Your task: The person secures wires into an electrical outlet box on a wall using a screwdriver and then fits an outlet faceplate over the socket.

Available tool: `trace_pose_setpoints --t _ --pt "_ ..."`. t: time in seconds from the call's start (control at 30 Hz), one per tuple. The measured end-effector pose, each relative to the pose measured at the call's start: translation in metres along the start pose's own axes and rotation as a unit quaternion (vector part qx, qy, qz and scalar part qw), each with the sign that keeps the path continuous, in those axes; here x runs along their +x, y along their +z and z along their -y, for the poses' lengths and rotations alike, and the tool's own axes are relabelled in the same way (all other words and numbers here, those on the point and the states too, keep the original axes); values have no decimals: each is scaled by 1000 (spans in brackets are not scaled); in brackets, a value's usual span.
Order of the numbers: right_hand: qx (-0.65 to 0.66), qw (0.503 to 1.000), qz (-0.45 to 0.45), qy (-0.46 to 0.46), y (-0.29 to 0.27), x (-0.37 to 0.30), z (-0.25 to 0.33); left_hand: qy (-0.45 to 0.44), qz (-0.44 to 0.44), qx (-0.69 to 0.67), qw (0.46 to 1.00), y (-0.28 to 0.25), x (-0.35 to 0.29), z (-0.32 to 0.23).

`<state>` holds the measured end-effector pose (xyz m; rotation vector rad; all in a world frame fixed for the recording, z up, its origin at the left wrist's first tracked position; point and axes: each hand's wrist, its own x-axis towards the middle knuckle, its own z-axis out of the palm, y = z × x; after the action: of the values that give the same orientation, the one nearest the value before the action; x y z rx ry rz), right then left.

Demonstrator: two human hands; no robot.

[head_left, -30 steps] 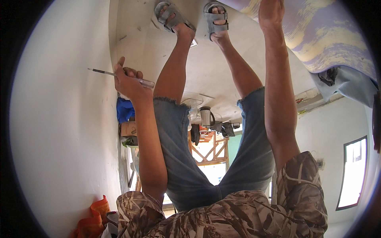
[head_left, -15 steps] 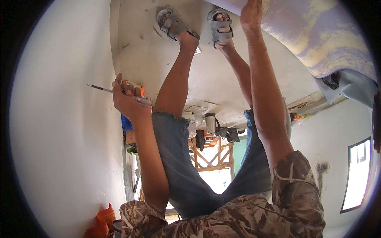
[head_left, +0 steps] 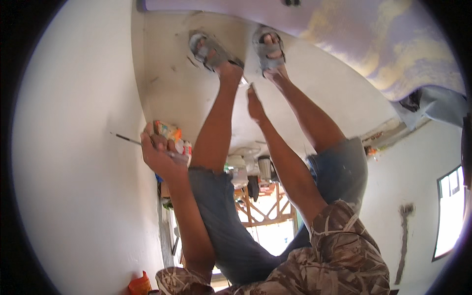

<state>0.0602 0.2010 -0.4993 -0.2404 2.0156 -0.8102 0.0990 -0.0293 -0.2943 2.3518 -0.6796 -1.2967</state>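
Note:
On the left, close to the white wall, my left hand (head_left: 161, 156) is closed round a screwdriver (head_left: 127, 138). Its thin dark shaft points left toward the wall, and its pale, see-through handle runs back along the palm. My right hand (head_left: 255, 107) is over the floor between my shins, seen edge-on and slightly blurred. Its fingers are pressed together, with a small dark bit at their tips that I cannot make out. My feet, in grey strapped sandals (head_left: 269, 49), stand on the floor beyond it.
A purple and yellow patterned mattress (head_left: 364, 49) spans the far right, with bluish cloth (head_left: 437, 105) beside it. The white wall (head_left: 73, 157) runs close along my left. Behind my legs are a metal flask (head_left: 265, 168), packets (head_left: 167, 130) and a wooden frame (head_left: 263, 209).
My right hand has come back from the mattress edge, moving left and nearer, to between my shins. My left hand keeps the screwdriver, slightly lower in the picture. The whole view has shifted a little.

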Motion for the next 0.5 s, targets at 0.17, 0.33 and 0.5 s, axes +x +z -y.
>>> trace_pose_setpoints --t 0.17,0.33,0.5 --pt "239 942 -84 220 -47 -45 -7 -34 -27 30 999 6 -8 16" --pt "363 900 -106 217 -88 11 -1 -76 14 52 996 16 -18 40" --pt "294 938 31 179 -153 69 78 -86 65 34 994 11 -38 76"
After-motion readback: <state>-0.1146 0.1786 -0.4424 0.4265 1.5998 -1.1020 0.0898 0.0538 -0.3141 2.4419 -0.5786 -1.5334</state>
